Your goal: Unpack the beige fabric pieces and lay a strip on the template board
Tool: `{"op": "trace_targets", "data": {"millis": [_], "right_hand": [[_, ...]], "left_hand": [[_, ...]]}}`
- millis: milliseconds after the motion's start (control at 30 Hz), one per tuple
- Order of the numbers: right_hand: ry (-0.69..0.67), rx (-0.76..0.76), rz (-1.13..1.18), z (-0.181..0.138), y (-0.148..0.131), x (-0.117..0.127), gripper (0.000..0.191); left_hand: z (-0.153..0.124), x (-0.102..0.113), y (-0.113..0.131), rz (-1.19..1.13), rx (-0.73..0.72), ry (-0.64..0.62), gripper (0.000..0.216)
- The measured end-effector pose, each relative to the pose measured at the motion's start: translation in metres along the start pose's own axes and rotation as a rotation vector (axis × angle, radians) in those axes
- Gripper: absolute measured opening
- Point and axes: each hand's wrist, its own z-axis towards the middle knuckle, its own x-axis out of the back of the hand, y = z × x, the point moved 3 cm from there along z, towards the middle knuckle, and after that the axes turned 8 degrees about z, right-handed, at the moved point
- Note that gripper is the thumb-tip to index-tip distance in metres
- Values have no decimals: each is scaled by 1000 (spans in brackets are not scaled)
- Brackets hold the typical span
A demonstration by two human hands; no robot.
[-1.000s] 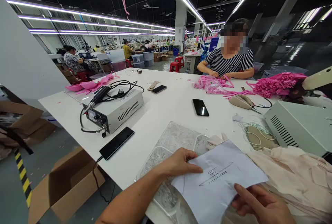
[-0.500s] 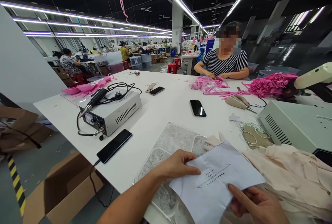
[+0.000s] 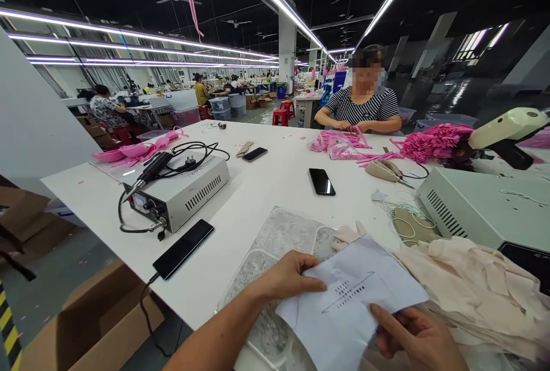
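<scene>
A: What sits closest, at the bottom of the frame?

B: A white sheet of paper [image 3: 350,302] with a few printed lines, held between both hands. The left hand [image 3: 286,276] pinches its upper left edge, thumb on top; the right hand [image 3: 415,339] grips the lower right edge, fingers curled under and thumb on the sheet.

A: Anything different from a second ago?

B: Little. The right hand has slid a touch leftward along the paper's edge and the whole view has dipped and drifted, so the handling looks like a small regrip, not a new step. Both grips stay closed on the sheet.

A: And under the paper?

B: A clear plastic tray [image 3: 279,233] with pale contents at lower centre, and a heap of cream fabric [image 3: 481,279] at lower right.

A: Further up?

B: A black phone [image 3: 183,249] on a cable at the table edge, a grey control box [image 3: 183,187] with a corded handpiece at centre left, a second phone [image 3: 322,181] mid-table, and a large grey machine [image 3: 481,204] at right.

A: At the far end?

B: A co-worker in a striped top [image 3: 365,110] at upper centre, both hands on pink pieces [image 3: 339,143], with more pink material [image 3: 432,141] to the right
</scene>
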Motion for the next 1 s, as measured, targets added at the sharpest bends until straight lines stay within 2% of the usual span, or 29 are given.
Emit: {"op": "trace_targets", "data": {"millis": [433,1000], "right_hand": [[-13,-26,47,2,3,-1,51],[-72,-34,131,12,13,5,55]], "left_hand": [[-1,2,2,-7,24,14,29],[2,9,-5,-80,51,64,37]]}}
